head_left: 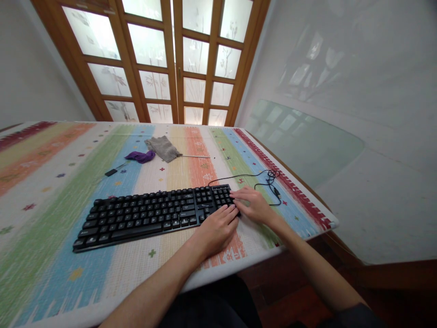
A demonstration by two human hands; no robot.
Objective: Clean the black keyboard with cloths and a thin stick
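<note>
A black keyboard (146,216) lies on the striped tablecloth, number pad to the right. My left hand (220,228) is at the lower right corner of the keyboard, its fingers laid over the bottom number-pad keys. Just beyond it, my right hand (253,206) reaches in from the right side with fingers stretched over the pad's right edge. Fingertips of the two hands come close together there. Nothing held shows in either hand, though the keys under the fingers are hidden. The keyboard's black cable (269,177) runs from its back edge into a loose bundle at the right.
Behind the keyboard lie a grey cloth (164,148), a purple cloth (140,156), a thin rod (196,156) and a small black-handled tool (111,172). The table's front edge is close to my body. A white wall (385,182) stands at the right, glazed wooden doors (175,68) at the back.
</note>
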